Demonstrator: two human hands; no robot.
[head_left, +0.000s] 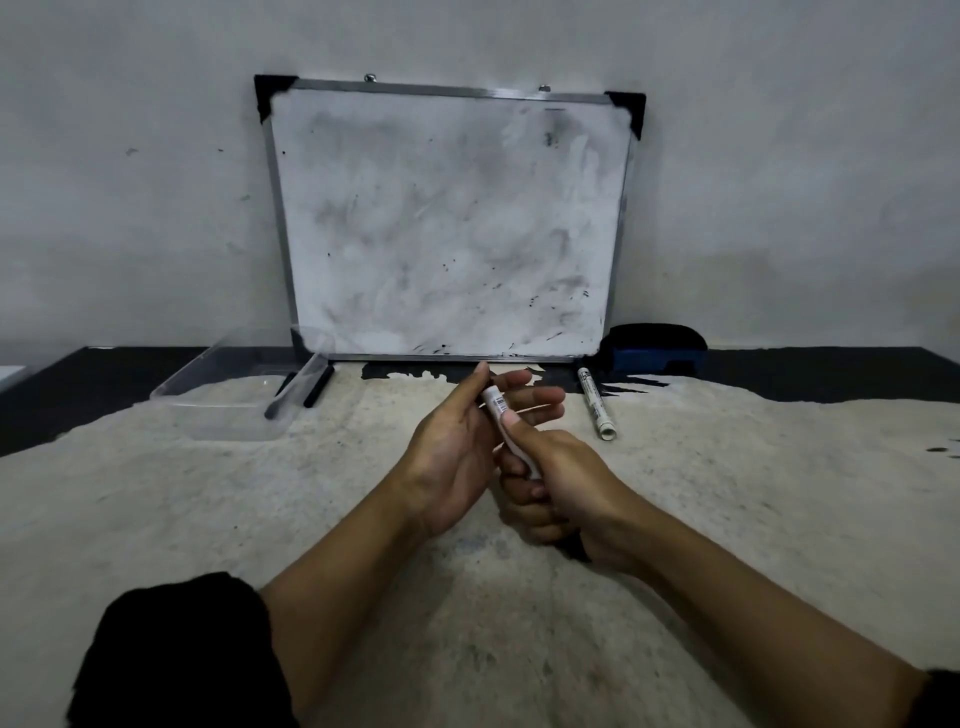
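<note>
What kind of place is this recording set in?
Likely a makeshift indoor writing corner: a smudged whiteboard leans against a bare wall, a blue eraser beside it, and the right hand grips a marker.

The white marker pen with a barcode label (496, 408) shows only a short stretch of barrel. Its lower length is buried in the curled right hand (563, 483), and its far end is covered by the thumb and fingers of the left hand (454, 441), so cap or tip cannot be told. The label's print is too small to read, as is the lettering on the second white marker (596, 404) lying on the tabletop (727, 493). Two black pens (318, 387) blur at the wall of the clear plastic tray (234, 434); whether both lie inside cannot be told. The black sleeve (176, 654) is cut off by the bottom edge.
</note>
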